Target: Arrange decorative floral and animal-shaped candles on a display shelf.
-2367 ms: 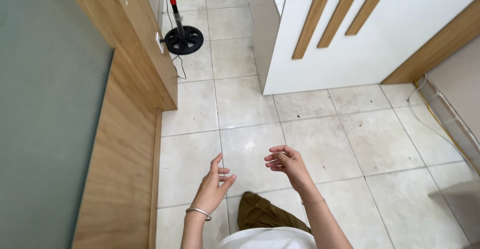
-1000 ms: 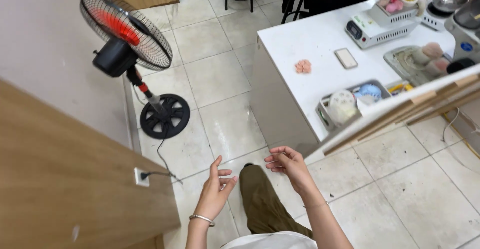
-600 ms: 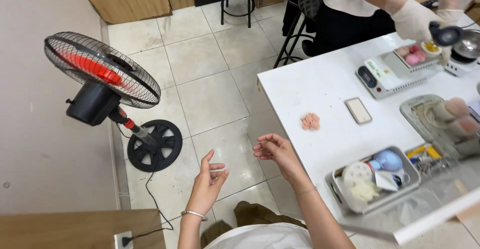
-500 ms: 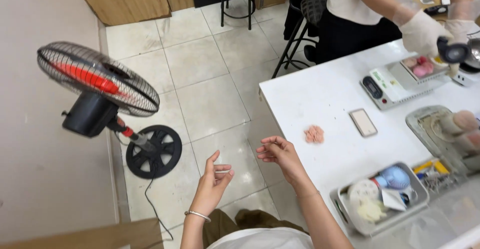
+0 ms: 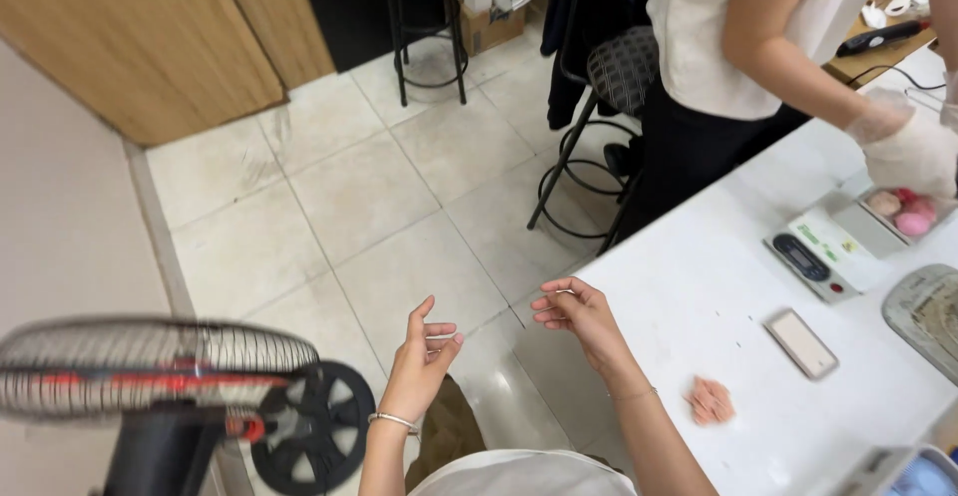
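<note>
Both hands hang empty over the glossy tile floor point(image 5: 379, 207) — left hand point(image 5: 419, 356) loosely spread, thumb up; right hand point(image 5: 579, 316) with fingers curled inward, at the corner of the smooth white table point(image 5: 699, 296). A crinkled pink lump point(image 5: 711, 401) lies nearby — beyond it a flat phone point(image 5: 800, 343).

Glossy tiled floor point(image 5: 399, 207), smooth white table point(image 5: 718, 296), seemingly wood doors point(image 5: 150, 37)

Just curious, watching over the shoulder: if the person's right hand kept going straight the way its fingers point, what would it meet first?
The right hand has curled fingers pointing left, toward the left hand. That raised hand seems the first thing in line; depth is unclear, so it might pass over it, above the tiled floor.
</note>
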